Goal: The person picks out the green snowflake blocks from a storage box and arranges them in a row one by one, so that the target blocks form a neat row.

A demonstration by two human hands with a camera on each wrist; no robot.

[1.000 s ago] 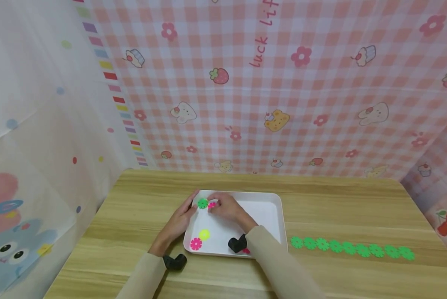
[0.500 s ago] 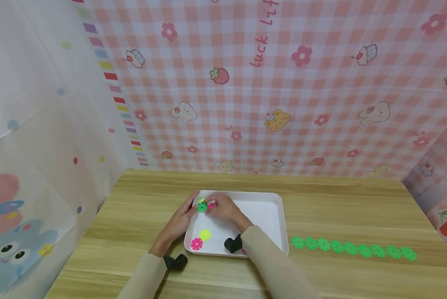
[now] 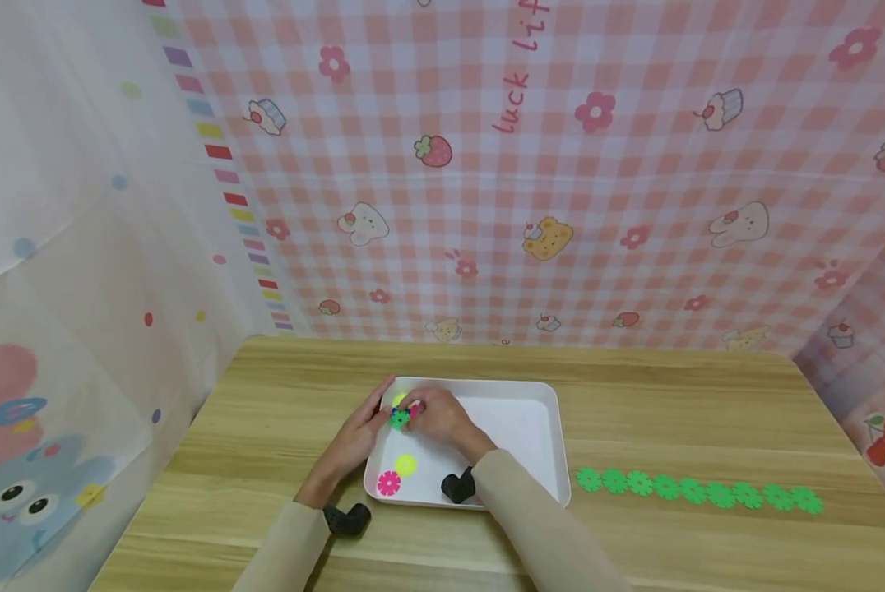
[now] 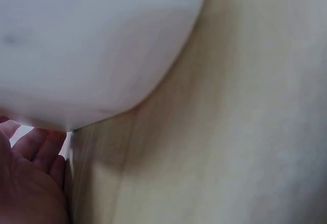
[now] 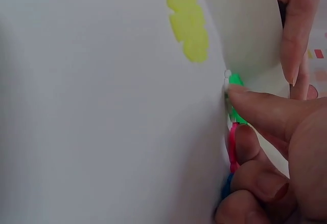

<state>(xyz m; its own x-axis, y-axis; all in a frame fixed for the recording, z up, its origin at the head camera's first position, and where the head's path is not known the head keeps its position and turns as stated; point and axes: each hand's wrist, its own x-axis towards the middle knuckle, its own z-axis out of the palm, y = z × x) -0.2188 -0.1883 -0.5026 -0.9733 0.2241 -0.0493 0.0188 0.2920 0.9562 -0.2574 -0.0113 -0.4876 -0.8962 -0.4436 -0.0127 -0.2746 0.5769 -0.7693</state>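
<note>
A white tray [image 3: 516, 427] sits on the table, my left hand [image 3: 354, 434] gripping its left wall with the thumb by the rim. In the left wrist view, that hand's fingers [image 4: 38, 147] lie against the tray's outer side. Over the tray's far left corner, my right hand [image 3: 442, 418] pinches a green snowflake disc [image 3: 400, 421]. In the right wrist view, a white disc [image 5: 227, 87] lies against the green one under the thumb. A pink disc [image 5: 233, 144] and a blue disc [image 5: 226, 185] are by the curled fingers, partly hidden.
A pink disc [image 3: 389, 483] and a yellow disc [image 3: 405, 465] lie in the tray's near left corner. Right of the tray, several green discs [image 3: 692, 491] form a row on the wooden table [image 3: 635, 411]. A checked cloth [image 3: 487, 197] hangs behind.
My right hand has shifted slightly left and nearer with the green disc, uncovering yellow behind it and blue beside it. My left hand stays on the tray's edge.
</note>
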